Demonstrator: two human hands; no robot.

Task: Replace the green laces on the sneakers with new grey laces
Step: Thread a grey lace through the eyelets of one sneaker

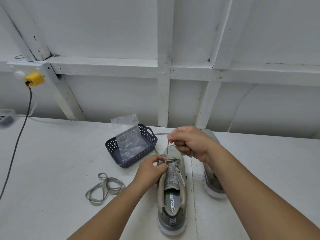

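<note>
Grey sneaker [172,193] mid-lacing, both hands on the lace.

Grey-mesh sneaker stands upright on the white table [52,170], heel toward the camera, toe pointing away. Left hand [150,168] pinches at the lowest eyelets on the shoe's left side, fingers curled against the tongue. Right hand [188,143] sits above and beyond the toe, fist closed round the lace [167,149], which runs taut from the eyelets up into its grip. Second sneaker [212,177] stands just right of the first, partly hidden behind the right forearm. Loose lace [103,189] lies coiled on the table left of the left forearm; its colour reads greyish-green. Beyond the left hand, a dark basket [114,149] holds a clear plastic bag [127,134]. Far left, a yellow plug [33,79] on the wall, with a dark cable [19,135] trailing down.
</note>
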